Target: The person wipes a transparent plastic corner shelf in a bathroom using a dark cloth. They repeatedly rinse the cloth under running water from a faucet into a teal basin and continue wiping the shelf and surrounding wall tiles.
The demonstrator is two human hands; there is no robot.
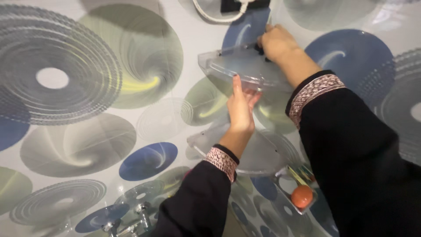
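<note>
A clear plastic corner shelf (228, 66) sits high on a wall covered with grey, blue and green circle patterns. My left hand (241, 107) presses up against the shelf's underside, fingers straight. My right hand (276, 41) is closed on a small dark tool or fastener at the shelf's back edge; what it grips is mostly hidden. Both arms wear black sleeves with pink patterned cuffs. A second clear corner shelf (258, 156) hangs lower down, behind my left wrist.
A small clear holder (300, 193) at the lower right carries an orange ball and a few coloured items. Chrome tap fittings (131, 219) show at the bottom left. A white cable (215, 15) loops at the top.
</note>
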